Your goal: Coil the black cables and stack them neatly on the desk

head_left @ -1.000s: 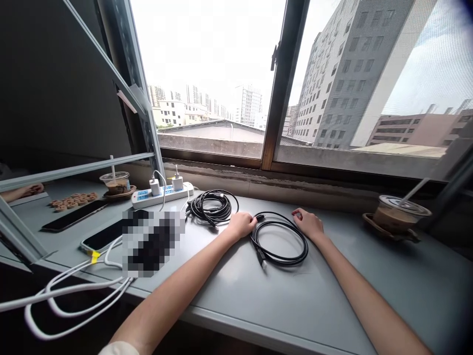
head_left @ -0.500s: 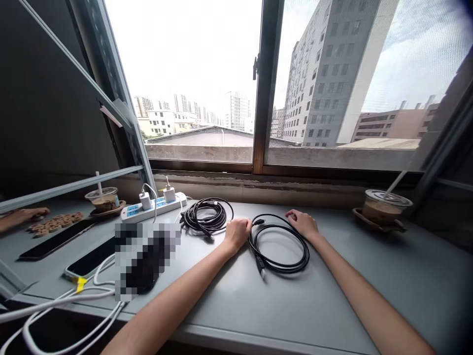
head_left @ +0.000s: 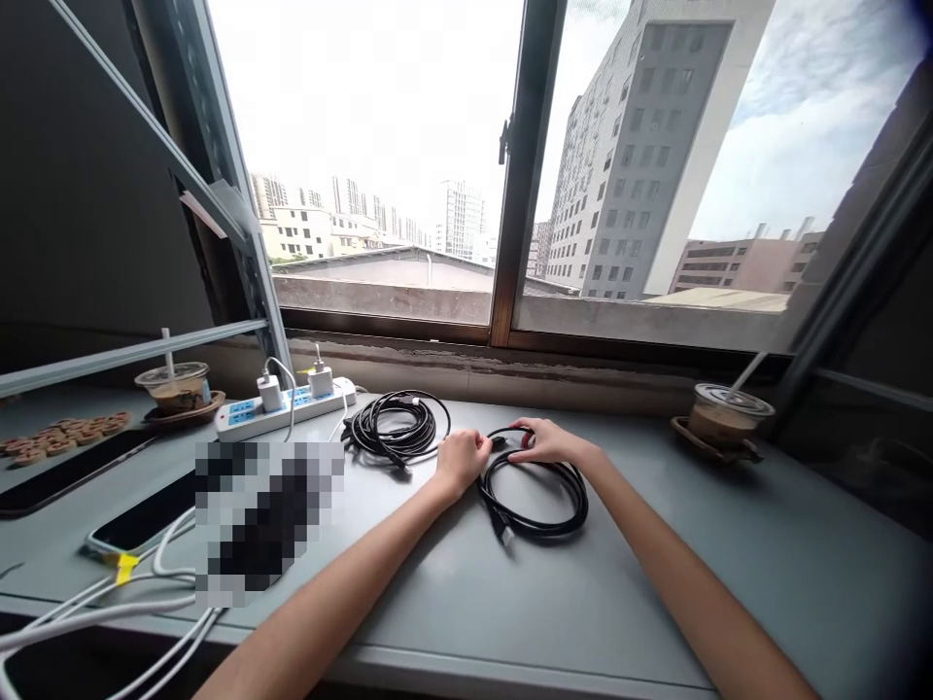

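A looped black cable (head_left: 535, 532) lies on the grey table in front of me, its silver-tipped plug toward the near side. My left hand (head_left: 463, 462) is closed in a fist at the loop's upper left, on the cable close to its other connector (head_left: 500, 443); the fingers' inner side is hidden. Over the loop's top edge my right hand (head_left: 550, 442) curves with thumb and fingers apart, the cable passing between them. A small red patch shows inside that hand. Left of my fist rests a second, thicker coil of black cable (head_left: 397, 435).
A white power strip (head_left: 248, 413) with two chargers stands back left, beside a lidded drink cup (head_left: 175, 391). Phones (head_left: 146, 520), white cables (head_left: 94, 614) and small round brown pieces (head_left: 62, 437) lie left. Another drink cup (head_left: 729, 413) is at right. A window spans the back.
My right hand has moved left from the loop's right side to its top, thumb and fingers spreading around the cable. My left fist stays at the cable. The other person's hand has left the view.
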### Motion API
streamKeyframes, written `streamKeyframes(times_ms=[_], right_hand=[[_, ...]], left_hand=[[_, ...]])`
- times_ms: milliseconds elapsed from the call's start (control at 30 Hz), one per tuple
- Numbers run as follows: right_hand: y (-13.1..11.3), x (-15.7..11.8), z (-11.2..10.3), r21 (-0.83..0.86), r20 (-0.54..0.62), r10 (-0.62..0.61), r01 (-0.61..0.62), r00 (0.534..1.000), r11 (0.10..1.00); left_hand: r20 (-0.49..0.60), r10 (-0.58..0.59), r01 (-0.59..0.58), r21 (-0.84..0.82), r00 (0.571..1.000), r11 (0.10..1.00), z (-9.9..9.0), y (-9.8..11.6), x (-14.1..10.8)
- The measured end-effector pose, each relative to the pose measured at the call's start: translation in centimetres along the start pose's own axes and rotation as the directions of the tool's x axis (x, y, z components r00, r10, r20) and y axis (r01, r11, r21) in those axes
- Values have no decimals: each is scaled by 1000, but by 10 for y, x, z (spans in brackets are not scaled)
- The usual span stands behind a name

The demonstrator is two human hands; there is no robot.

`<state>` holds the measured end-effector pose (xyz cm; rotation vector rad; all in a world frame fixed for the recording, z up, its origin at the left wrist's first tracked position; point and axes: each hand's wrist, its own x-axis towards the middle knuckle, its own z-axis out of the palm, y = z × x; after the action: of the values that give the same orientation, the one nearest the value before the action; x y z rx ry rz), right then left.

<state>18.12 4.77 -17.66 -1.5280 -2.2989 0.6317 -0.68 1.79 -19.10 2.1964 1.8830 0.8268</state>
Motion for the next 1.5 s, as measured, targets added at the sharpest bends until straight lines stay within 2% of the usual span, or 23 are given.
streamKeyframes(times_ms=[100, 200, 367, 400, 500, 533, 567, 600, 633, 700, 733, 767, 800, 833, 900, 967, 1000, 1067, 1167, 1333, 1433, 1500], right_hand=[[-5, -1, -4, 10, 72, -25, 25, 997, 1000], [-13, 3, -15, 21, 86, -69, 67, 994, 998], [-52, 19, -57, 58, -90, -220, 225, 971, 973], [-62, 20, -68, 68, -114, -259, 268, 959, 961], [-88, 17, -97, 117, -156, -362, 381, 919, 917], [-94, 15, -104, 141, -194, -377, 407, 905, 903], [-97, 13, -110, 162, -251, -379, 425, 891, 891], [-99, 12, -115, 173, -324, -371, 439, 871, 881], [-99, 11, -119, 167, -411, -358, 456, 838, 874], [-94, 11, -124, 119, -594, -339, 496, 730, 860], [-91, 10, -126, 88, -668, -331, 512, 666, 854], [-88, 10, -129, 63, -727, -318, 519, 609, 852], [-86, 8, -131, 50, -770, -298, 518, 565, 854], [-84, 6, -133, 53, -800, -269, 511, 536, 858], [-84, 1, -137, 86, -836, -208, 494, 508, 865], [-88, -6, -139, 105, -853, -180, 498, 490, 861], [-91, -9, -139, 102, -849, -191, 507, 493, 856], [-98, -14, -137, 81, -810, -251, 526, 530, 847], [-107, -17, -133, 40, -727, -330, 518, 602, 855], [-114, -19, -129, -12, -696, -356, 486, 623, 874], [-117, -28, -130, 24, -618, -414, 542, 668, 840], [-117, -35, -131, 83, -550, -457, 590, 700, 803]], left_hand=[[-60, -53, 47, -102, 997, 994, -20, -1, 9], [-169, -88, 44, -250, 982, 967, -55, 8, 26], [-327, -29, -143, -490, 944, 860, -128, 50, 52], [-363, -17, -200, -550, 932, 811, -143, 60, 53], [-468, -71, -374, -780, 881, 501, -178, 85, 46], [-492, -99, -410, -806, 865, 427, -185, 90, 43], [-519, -122, -439, -807, 846, 395, -190, 93, 39], [-551, -139, -462, -791, 823, 401, -192, 94, 37], [-587, -145, -477, -758, 797, 445, -192, 93, 36], [-648, -138, -444, -645, 749, 622, -187, 84, 41], [-658, -123, -394, -578, 743, 715, -184, 77, 47], [-642, -109, -330, -523, 759, 786, -181, 70, 53], [-593, -99, -264, -494, 799, 828, -179, 62, 60], [-509, -91, -203, -493, 856, 846, -177, 56, 67], [-273, -64, -99, -542, 960, 835, -174, 47, 77], [-88, -1, -51, -584, 996, 810, -173, 47, 79], [-42, 58, -72, -599, 997, 798, -173, 50, 78], [-17, 211, -177, -609, 977, 773, -171, 60, 73], [2, 410, -336, -571, 912, 750, -166, 76, 64], [-46, 503, -438, -563, 863, 701, -160, 80, 63], [-36, 565, -479, -577, 824, 661, -166, 75, 63], [-73, 567, -499, -573, 821, 650, -171, 71, 62]])
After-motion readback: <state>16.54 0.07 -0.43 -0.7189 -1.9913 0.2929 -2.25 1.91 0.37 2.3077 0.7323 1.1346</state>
